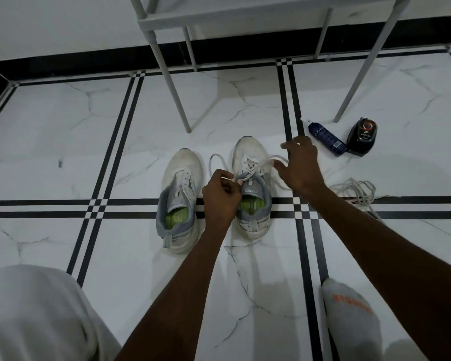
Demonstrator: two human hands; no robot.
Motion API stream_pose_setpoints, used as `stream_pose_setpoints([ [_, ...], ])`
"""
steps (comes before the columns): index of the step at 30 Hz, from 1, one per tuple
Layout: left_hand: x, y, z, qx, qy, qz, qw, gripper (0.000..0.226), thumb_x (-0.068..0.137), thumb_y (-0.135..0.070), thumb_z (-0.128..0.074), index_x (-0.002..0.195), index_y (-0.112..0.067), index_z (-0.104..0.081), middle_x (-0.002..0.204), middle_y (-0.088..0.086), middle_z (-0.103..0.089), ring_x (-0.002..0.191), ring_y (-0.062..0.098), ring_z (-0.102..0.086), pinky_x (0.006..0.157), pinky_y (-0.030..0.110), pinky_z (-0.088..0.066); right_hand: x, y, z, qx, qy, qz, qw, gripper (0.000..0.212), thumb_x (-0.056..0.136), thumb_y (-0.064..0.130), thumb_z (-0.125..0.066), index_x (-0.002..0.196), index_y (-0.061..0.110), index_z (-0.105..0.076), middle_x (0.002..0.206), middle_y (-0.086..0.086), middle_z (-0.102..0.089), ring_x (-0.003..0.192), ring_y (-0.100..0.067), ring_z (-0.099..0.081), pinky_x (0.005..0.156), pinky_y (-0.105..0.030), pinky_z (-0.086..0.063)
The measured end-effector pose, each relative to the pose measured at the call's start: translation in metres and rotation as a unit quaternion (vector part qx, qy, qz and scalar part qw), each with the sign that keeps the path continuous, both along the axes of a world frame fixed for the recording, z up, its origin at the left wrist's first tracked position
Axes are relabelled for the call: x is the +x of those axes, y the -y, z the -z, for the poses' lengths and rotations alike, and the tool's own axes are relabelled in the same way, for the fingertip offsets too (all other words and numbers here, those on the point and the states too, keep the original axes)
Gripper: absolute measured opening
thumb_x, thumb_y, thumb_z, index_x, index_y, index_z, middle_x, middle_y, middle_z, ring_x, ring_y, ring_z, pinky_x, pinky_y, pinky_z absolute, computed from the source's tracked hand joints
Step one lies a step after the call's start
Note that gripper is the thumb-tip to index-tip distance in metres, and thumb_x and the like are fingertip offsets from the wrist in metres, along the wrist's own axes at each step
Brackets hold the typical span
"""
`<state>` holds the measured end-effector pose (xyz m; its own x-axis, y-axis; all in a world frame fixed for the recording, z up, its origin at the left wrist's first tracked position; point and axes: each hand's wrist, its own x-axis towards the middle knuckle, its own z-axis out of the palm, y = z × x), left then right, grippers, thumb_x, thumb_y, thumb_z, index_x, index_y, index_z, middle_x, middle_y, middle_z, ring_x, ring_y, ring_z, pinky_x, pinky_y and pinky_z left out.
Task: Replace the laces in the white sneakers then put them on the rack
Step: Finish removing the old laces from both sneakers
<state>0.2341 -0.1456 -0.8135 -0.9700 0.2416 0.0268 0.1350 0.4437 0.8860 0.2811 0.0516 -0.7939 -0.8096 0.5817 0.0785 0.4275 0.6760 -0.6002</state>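
Observation:
Two white sneakers with grey collars and green insoles stand side by side on the tiled floor. The left sneaker (180,194) has no lace. The right sneaker (250,162) carries a white lace (249,166) through its eyelets, with loops lying loose on both sides. My left hand (220,196) pinches one lace end near the shoe's tongue. My right hand (298,165) hovers over the shoe's right side with spread fingers, a lace strand (280,160) running by its fingertips. A loose heap of white lace (357,194) lies on the floor to the right.
A white metal rack (245,19) stands against the wall behind the shoes, its legs reaching the floor. A blue spray bottle (326,138) and a black polish container (362,136) lie at the right. My knee in white cloth (37,313) and my socked foot (352,316) are near.

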Motion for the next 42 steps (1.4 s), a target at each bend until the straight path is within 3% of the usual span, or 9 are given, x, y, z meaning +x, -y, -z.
stream_pose_setpoints([
  [5, -0.002, -0.001, 0.006, 0.006, 0.002, -0.019, 1.000, 0.007, 0.088, -0.017, -0.076, 0.090, -0.012, -0.072, 0.070, -0.009, -0.066, 0.066, -0.006, -0.064, 0.060, 0.011, -0.051, -0.005, 0.037, -0.007, 0.034, 0.044, -0.148, 0.987, 0.025, 0.086, 0.029, -0.073, 0.109, 0.019, -0.075, 0.125, -0.010, -0.056, 0.118, -0.030, -0.049, 0.097, -0.042, -0.046],
  [12, 0.000, -0.001, 0.011, 0.025, 0.028, -0.026, 0.999, 0.002, 0.088, -0.014, -0.074, 0.089, -0.013, -0.076, 0.078, -0.004, -0.072, 0.071, 0.008, -0.068, 0.068, 0.036, -0.061, -0.004, 0.043, 0.000, 0.158, 0.095, -0.241, 0.953, 0.022, 0.093, 0.014, -0.059, 0.115, 0.014, -0.066, 0.129, -0.009, -0.049, 0.115, -0.030, -0.046, 0.084, -0.040, -0.044],
  [18, 0.005, -0.011, 0.004, 0.029, 0.023, 0.013, 0.999, 0.004, 0.087, -0.011, -0.076, 0.089, -0.013, -0.073, 0.077, -0.007, -0.070, 0.068, -0.001, -0.064, 0.067, 0.019, -0.057, -0.013, 0.038, 0.009, 0.044, -0.017, -0.097, 0.994, 0.010, 0.092, 0.001, -0.055, 0.101, 0.000, -0.059, 0.120, -0.018, -0.046, 0.095, -0.024, -0.056, 0.090, -0.032, -0.049],
  [23, 0.002, -0.006, 0.007, -0.005, 0.006, -0.010, 1.000, 0.004, 0.090, -0.015, -0.072, 0.088, -0.012, -0.071, 0.072, -0.005, -0.068, 0.065, 0.003, -0.064, 0.063, 0.013, -0.050, -0.009, 0.026, -0.008, 0.084, -0.012, -0.036, 0.996, 0.049, 0.089, -0.004, -0.015, 0.105, 0.001, -0.061, 0.105, -0.018, -0.057, 0.100, -0.028, -0.051, 0.093, -0.030, -0.036],
  [26, 0.002, -0.003, 0.006, -0.004, 0.001, 0.002, 1.000, 0.004, 0.087, -0.012, -0.074, 0.086, -0.010, -0.072, 0.068, -0.007, -0.066, 0.062, 0.000, -0.063, 0.061, 0.012, -0.049, -0.022, -0.009, -0.019, -0.007, -0.057, 0.051, 0.997, 0.021, 0.091, 0.002, -0.040, 0.099, -0.002, -0.059, 0.106, -0.023, -0.058, 0.107, -0.039, -0.052, 0.097, -0.034, -0.037],
  [30, 0.004, -0.004, 0.009, -0.008, -0.003, 0.013, 1.000, 0.015, 0.080, -0.028, -0.073, 0.088, -0.015, -0.070, 0.076, -0.002, -0.067, 0.068, 0.006, -0.063, 0.063, 0.026, -0.054, -0.020, -0.010, -0.024, -0.090, 0.021, 0.065, 0.994, 0.043, 0.097, 0.037, -0.059, 0.118, -0.001, -0.059, 0.125, -0.020, -0.054, 0.114, -0.028, -0.054, 0.101, -0.035, -0.042],
  [32, 0.003, -0.006, 0.010, -0.031, -0.012, 0.010, 0.999, 0.021, 0.078, -0.037, -0.070, 0.087, -0.018, -0.067, 0.081, -0.003, -0.066, 0.073, 0.010, -0.063, 0.065, 0.032, -0.055, -0.014, 0.006, -0.027, -0.102, 0.109, -0.019, 0.989, 0.043, 0.091, 0.043, -0.065, 0.103, 0.002, -0.070, 0.108, -0.014, -0.070, 0.102, -0.023, -0.065, 0.092, -0.033, -0.051],
  [35, -0.001, -0.012, 0.005, -0.079, -0.018, 0.014, 0.997, 0.025, 0.083, -0.038, -0.074, 0.086, -0.016, -0.063, 0.080, -0.003, -0.066, 0.074, 0.014, -0.064, 0.067, 0.035, -0.054, -0.005, 0.030, -0.015, -0.097, 0.187, -0.102, 0.972, 0.041, 0.087, 0.041, -0.070, 0.093, 0.000, -0.068, 0.093, -0.014, -0.072, 0.088, -0.027, -0.067, 0.075, -0.037, -0.054],
  [42, -0.014, -0.013, -0.002, -0.176, -0.052, 0.051, 0.982, 0.005, 0.096, -0.013, -0.056, 0.097, -0.008, -0.057, 0.087, 0.007, -0.063, 0.081, 0.028, -0.062, 0.070, 0.038, -0.047, -0.003, 0.043, 0.010, 0.009, 0.105, -0.089, 0.990, 0.025, 0.098, 0.026, -0.054, 0.079, 0.009, -0.058, 0.087, -0.019, -0.065, 0.083, -0.035, -0.062, 0.065, -0.032, -0.032],
])
